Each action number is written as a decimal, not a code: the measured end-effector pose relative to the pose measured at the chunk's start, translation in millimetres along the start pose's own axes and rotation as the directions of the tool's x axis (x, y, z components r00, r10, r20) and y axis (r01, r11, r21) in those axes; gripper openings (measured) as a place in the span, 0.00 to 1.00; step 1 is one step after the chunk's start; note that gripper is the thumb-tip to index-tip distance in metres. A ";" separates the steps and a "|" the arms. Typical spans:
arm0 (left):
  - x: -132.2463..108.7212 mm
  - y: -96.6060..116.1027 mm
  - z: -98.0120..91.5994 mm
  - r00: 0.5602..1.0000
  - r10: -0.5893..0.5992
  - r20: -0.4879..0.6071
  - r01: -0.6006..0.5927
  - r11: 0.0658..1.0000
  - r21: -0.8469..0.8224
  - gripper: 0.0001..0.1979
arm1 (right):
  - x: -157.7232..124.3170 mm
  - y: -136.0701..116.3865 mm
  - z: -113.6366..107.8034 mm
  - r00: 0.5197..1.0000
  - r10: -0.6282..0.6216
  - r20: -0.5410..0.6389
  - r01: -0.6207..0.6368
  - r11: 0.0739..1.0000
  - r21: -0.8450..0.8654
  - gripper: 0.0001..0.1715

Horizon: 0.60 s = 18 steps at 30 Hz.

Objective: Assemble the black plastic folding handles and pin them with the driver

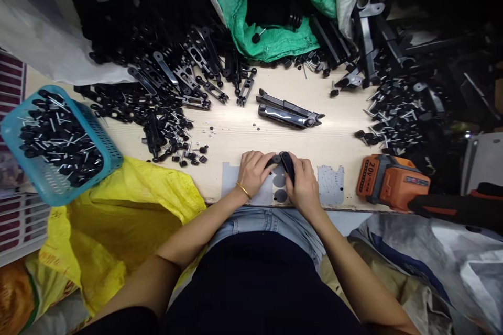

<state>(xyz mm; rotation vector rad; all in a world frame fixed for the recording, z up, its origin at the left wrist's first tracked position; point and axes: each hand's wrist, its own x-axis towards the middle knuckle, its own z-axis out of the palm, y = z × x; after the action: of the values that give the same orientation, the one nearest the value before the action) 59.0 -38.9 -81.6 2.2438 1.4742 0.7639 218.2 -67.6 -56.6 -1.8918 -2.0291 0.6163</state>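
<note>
The pale bench (pixel 236 138) is carrying a folded black bracket (pixel 288 111). On the bracket's near side, the left hand (pixel 252 171) is gripping a round-ended black part (pixel 276 158), the right hand (pixel 305 184) a black bar (pixel 288 164). An orange battery (pixel 396 182) is sitting right of the bracket.

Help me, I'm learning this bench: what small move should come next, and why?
The left hand holds one black piece, the right hand a second black piece, and their rounded ends sit close together, so lining up those ends is probably the best next move.
</note>
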 end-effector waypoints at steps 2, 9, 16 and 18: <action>0.4 2.0 1.0 0.999 -0.036 -0.028 0.036 0.999 -0.031 0.15 | 0.2 0.7 -0.8 1.000 0.003 -0.005 -0.003 0.999 0.041 0.33; -0.4 8.1 10.0 0.994 -0.098 -0.046 0.098 0.995 -0.004 0.17 | 0.2 4.2 3.8 0.997 -0.029 -0.070 0.042 0.980 0.196 0.34; -5.0 5.4 7.8 0.995 -0.054 -0.088 0.048 0.996 -0.069 0.16 | 1.0 6.9 0.3 0.998 -0.050 -0.047 0.060 0.966 0.252 0.33; -5.0 8.8 9.5 0.993 -0.078 -0.093 0.073 0.996 -0.055 0.16 | 1.1 5.8 -0.4 0.999 -0.037 -0.025 0.042 0.967 0.252 0.34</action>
<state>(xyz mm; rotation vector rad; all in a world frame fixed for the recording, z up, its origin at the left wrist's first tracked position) 69.6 -46.9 -85.5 2.1280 1.5548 0.8852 223.3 -66.2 -59.2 -1.6994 -1.8698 0.7996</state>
